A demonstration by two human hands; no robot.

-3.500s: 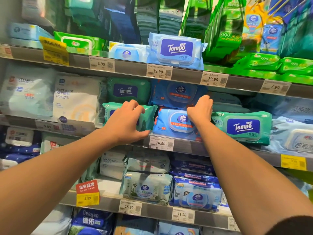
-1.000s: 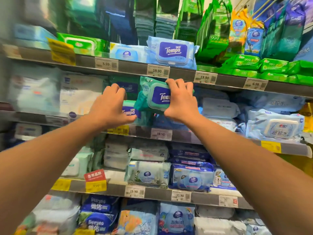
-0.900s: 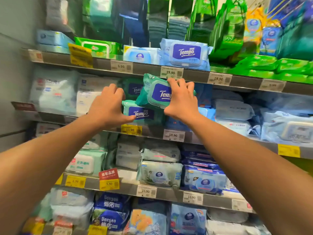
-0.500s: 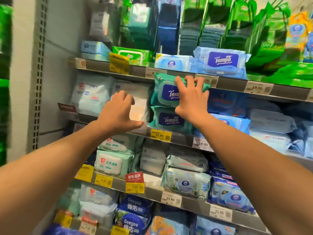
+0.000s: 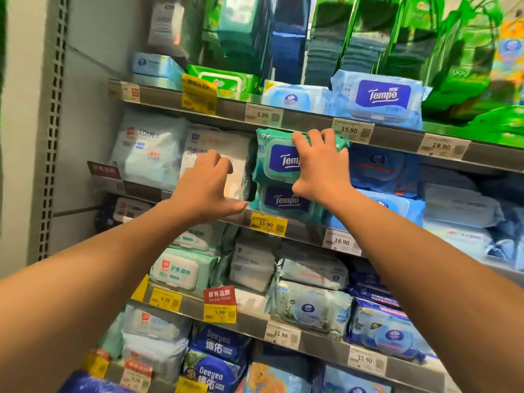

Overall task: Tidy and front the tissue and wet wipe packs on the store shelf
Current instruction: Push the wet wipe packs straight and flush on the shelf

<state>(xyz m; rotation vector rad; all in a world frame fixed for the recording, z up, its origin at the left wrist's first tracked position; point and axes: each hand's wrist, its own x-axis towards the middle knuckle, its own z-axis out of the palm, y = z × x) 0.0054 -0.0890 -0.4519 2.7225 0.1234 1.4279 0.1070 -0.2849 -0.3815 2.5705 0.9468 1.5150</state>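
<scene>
Head view: right hand grip curled over upper green Tempo pack, stacked on lower Tempo pack, middle shelf. Left hand spread, empty. Advice: square edges flush, label forward, press lightly.

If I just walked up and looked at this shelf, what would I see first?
Probably the two bare arms reaching in, with the right hand gripping a green Tempo wipes pack set on top of another green Tempo pack on the second shelf. The left hand hovers beside them, holding nothing. Next come the bright yellow 15.90 price tag just below and the big blue Tempo pack on the shelf above.
</scene>
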